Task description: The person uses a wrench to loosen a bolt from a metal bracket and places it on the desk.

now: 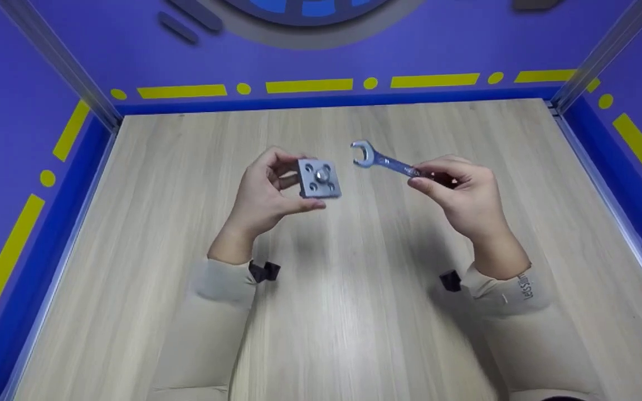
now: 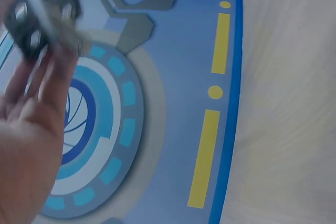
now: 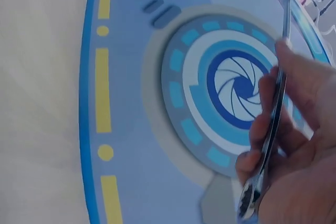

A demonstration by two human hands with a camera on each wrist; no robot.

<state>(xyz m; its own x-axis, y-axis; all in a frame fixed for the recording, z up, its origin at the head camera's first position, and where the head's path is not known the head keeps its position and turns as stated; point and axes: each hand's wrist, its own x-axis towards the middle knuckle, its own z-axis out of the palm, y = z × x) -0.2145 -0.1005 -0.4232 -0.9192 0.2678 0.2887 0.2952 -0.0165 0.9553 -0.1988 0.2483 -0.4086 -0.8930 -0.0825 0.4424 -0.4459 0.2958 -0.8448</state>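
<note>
My left hand [image 1: 257, 195] grips a square grey metal block [image 1: 319, 192] by its edges, thumb below and fingers behind. Four round holes surround a shiny bolt head [image 1: 322, 176] at the middle of its face. In the left wrist view the block [image 2: 55, 11] is blurred at the upper left. Held up to the right is a combination wrench [image 1: 392, 163], pinched along its shank by my right hand [image 1: 463, 186]. Its open end points left toward the block, with a gap between them. The wrench's ring end [image 3: 249, 202] shows beside the palm in the right wrist view.
Both hands are over a light wood-grain table [image 1: 349, 312], casting shadows on it. Blue panels [image 1: 310, 67] with yellow markings wall it at the back and sides. Small black pieces [image 1: 265, 272] stick out at the sleeve cuffs.
</note>
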